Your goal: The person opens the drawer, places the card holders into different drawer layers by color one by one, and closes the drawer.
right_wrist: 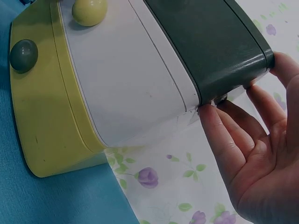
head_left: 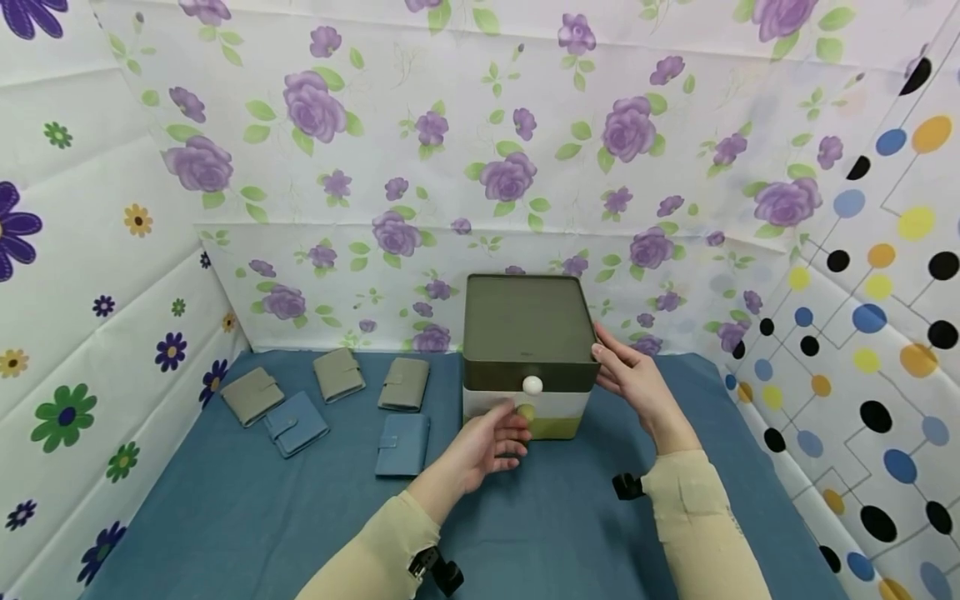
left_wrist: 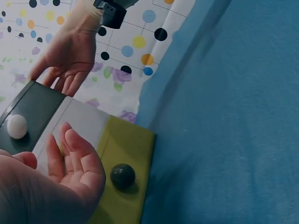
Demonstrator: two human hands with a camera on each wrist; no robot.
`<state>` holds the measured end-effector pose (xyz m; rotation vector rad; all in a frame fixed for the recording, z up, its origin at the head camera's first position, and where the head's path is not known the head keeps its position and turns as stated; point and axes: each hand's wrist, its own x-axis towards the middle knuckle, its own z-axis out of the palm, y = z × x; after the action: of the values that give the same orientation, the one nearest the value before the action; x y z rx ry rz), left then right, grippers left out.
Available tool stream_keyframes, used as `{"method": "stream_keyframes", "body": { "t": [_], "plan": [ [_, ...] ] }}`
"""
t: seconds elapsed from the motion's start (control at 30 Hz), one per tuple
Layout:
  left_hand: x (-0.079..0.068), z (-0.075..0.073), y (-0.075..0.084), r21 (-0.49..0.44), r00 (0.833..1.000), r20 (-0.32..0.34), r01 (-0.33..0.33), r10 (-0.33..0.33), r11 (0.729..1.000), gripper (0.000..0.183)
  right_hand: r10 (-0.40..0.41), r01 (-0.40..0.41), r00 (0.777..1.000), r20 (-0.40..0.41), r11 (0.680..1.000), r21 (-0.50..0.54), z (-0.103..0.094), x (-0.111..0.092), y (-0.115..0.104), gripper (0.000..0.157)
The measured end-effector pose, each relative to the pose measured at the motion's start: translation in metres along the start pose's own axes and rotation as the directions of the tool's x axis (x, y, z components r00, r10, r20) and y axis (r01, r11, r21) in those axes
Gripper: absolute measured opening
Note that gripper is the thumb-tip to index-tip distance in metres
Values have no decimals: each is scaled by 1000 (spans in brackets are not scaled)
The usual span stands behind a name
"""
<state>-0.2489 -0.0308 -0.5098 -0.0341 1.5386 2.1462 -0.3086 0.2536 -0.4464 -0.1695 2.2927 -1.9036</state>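
Note:
A small three-drawer box (head_left: 528, 321) stands on the blue cloth by the back wall. Its tiers are dark green, white and yellow-green from top to bottom. A white knob (head_left: 532, 385) is on the top drawer, a yellow knob (right_wrist: 88, 10) on the middle one, a dark green knob (left_wrist: 123, 176) on the lowest. My left hand (head_left: 483, 446) is at the yellow knob, fingers loosely bent; whether it touches is unclear. My right hand (head_left: 637, 379) holds the box's upper right side, thumb at the top edge, fingertips along the side.
Left of the box lie several small wallets: a beige wallet (head_left: 252, 396), a blue wallet (head_left: 296, 423), another beige wallet (head_left: 339, 375), a third beige wallet (head_left: 404, 384) and a second blue wallet (head_left: 402, 445). Patterned sheets hang at the back and sides.

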Motion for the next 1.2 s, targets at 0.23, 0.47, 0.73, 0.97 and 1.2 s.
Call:
{"method": "stream_keyframes", "body": {
  "t": [0.23, 0.47, 0.73, 0.97, 1.2],
  "plan": [
    [-4, 2, -15, -19, 998, -1, 59, -59, 998, 57, 11, -11, 1000, 2, 1000, 0, 2, -4, 7, 70],
    [-2, 5, -16, -54, 998, 23, 62, -61, 997, 65, 12, -11, 1000, -14, 1000, 12, 4, -1, 7, 69],
    [4, 9, -11, -102, 998, 11, 56, -56, 993, 58, 15, -15, 1000, -11, 1000, 11, 3, 1, 2, 69],
    [7, 12, -7, -145, 999, 10, 43, -42, 988, 54, 3, -3, 1000, -10, 1000, 15, 2, 1, 0, 68],
    [10, 14, -8, -153, 999, -4, 44, -45, 987, 48, 0, 0, 1000, -16, 1000, 16, 1, 1, 1, 68]
  ]
}}
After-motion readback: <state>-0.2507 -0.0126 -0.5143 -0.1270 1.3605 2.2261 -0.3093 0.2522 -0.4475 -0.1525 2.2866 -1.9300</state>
